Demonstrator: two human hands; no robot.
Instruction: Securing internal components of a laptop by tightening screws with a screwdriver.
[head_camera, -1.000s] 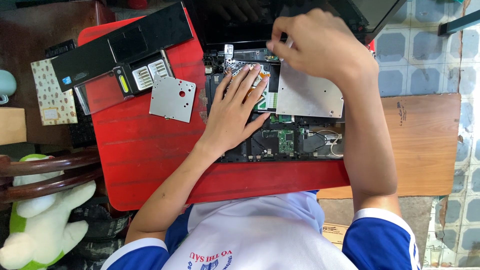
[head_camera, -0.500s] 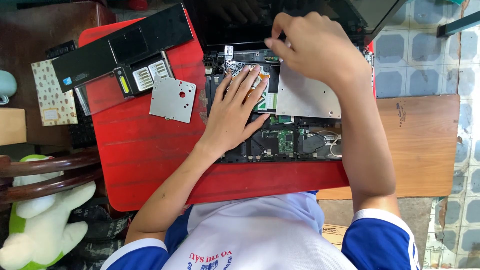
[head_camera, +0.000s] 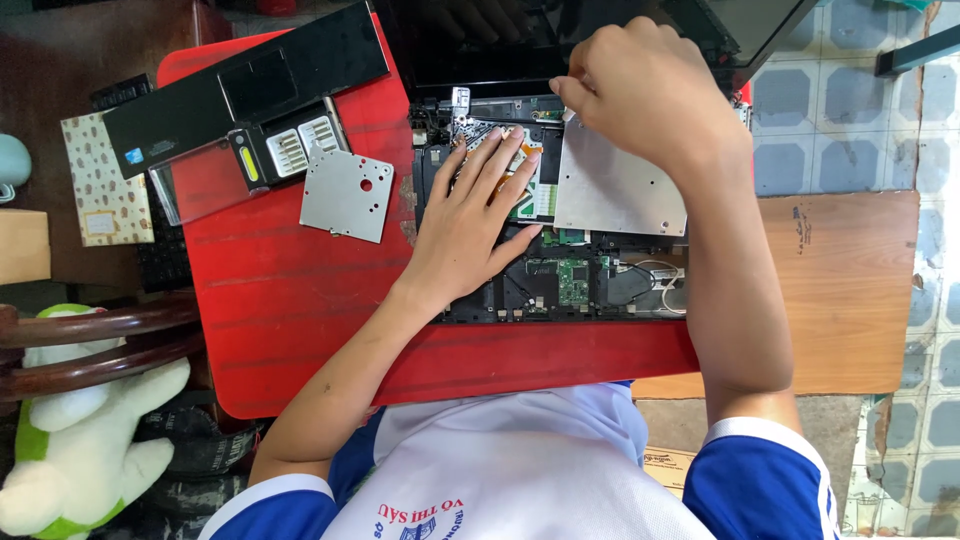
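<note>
Working over an opened laptop (head_camera: 560, 270) that lay on a red table (head_camera: 290, 320), we pressed our left hand (head_camera: 478, 225) flat, fingers spread and gripping nothing, on the exposed circuit boards in the middle of the machine. Our right hand (head_camera: 650, 90) hovered at the laptop's far edge, its fingers pinched together just above a bare silver metal plate (head_camera: 615, 190); whether they held anything we could not tell. The plate sat inside the chassis, just beside the left hand. To the left on the table lay the removed black palm-rest panel (head_camera: 250, 85), and near it a smaller perforated grey metal cover (head_camera: 345, 195). A wooden board (head_camera: 840, 290) stood to the right, and a white and green stuffed toy (head_camera: 70, 440) rested at lower left.
</note>
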